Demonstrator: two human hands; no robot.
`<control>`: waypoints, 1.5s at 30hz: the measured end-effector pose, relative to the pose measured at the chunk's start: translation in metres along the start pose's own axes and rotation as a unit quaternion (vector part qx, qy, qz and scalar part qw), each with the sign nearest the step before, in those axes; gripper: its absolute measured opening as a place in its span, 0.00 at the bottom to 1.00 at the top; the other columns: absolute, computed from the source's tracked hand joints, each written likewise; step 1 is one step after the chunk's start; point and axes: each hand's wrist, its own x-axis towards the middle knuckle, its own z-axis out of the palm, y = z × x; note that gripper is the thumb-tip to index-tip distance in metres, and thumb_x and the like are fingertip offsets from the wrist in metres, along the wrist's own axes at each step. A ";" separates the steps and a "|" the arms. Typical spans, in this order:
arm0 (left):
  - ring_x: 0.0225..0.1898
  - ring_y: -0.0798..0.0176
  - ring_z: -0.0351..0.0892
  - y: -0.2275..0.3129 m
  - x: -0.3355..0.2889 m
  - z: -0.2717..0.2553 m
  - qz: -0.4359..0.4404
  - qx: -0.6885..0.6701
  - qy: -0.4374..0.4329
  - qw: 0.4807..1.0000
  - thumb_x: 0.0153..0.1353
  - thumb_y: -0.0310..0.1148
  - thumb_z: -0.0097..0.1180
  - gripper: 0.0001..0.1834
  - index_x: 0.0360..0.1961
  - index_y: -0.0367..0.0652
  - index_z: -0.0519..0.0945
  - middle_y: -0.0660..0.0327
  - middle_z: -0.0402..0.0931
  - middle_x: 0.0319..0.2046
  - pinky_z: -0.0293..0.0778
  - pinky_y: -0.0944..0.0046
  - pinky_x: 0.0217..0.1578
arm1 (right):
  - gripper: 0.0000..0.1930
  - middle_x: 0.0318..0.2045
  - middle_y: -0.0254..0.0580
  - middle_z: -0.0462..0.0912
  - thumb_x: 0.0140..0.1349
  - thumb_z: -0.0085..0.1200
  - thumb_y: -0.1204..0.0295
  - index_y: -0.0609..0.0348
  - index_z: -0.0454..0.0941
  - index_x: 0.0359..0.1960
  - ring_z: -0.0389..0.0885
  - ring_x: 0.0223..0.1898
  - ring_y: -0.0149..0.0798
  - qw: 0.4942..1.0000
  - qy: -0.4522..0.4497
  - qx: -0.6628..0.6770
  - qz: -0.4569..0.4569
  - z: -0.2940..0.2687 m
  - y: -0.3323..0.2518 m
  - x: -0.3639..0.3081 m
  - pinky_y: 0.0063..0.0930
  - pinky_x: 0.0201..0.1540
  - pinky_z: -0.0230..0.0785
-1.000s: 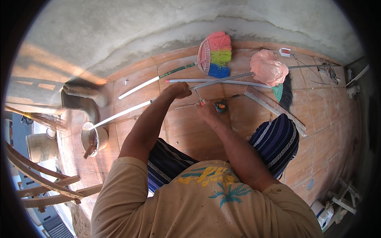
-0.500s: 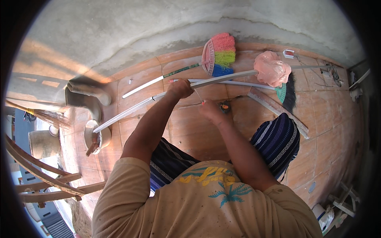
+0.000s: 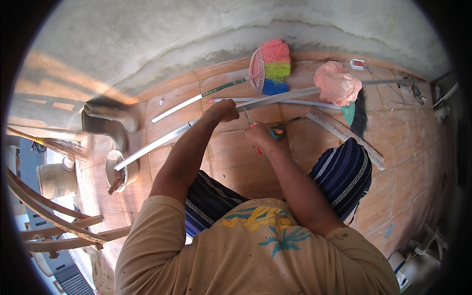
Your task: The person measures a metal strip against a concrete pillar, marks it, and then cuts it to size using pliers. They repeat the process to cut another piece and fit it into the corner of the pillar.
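Note:
A long, pale metal bar (image 3: 162, 146) slants across in front of me. My left hand (image 3: 227, 111) is closed round its middle. My right hand (image 3: 260, 136) is wrapped round a red-handled hand tool (image 3: 259, 151), whose narrow metal end points up at the bar's near edge, just right of my left hand. Whether the metal touches the bar I cannot tell, and my fingers hide most of the tool. A tape measure (image 3: 278, 132) lies on the tiles beside my right hand. The bar's left end appears over a whitish bucket (image 3: 132, 173).
A pink plastic bag (image 3: 337, 84) covers part of the bar's right side. Beyond lie a multicoloured broom (image 3: 275, 64) and a green-headed broom (image 3: 348, 114). A flat strip (image 3: 344, 136) rests near my right knee. Rubber boots (image 3: 105, 125) and a wooden frame (image 3: 64, 228) are leftward.
My right hand has turned slightly, and the red-handled tool now shows with its metal end at the bar. The bar's left end has dropped a little. My left hand keeps its hold.

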 end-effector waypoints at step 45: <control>0.47 0.46 0.86 -0.015 0.005 0.000 0.242 0.320 -0.011 0.916 0.60 0.38 0.57 0.16 0.43 0.40 0.86 0.46 0.84 0.44 0.83 0.50 0.45 | 0.18 0.38 0.59 0.85 0.68 0.52 0.63 0.61 0.75 0.54 0.86 0.25 0.51 0.999 0.032 -0.009 -0.017 0.019 0.018 0.009 0.46 0.22 0.74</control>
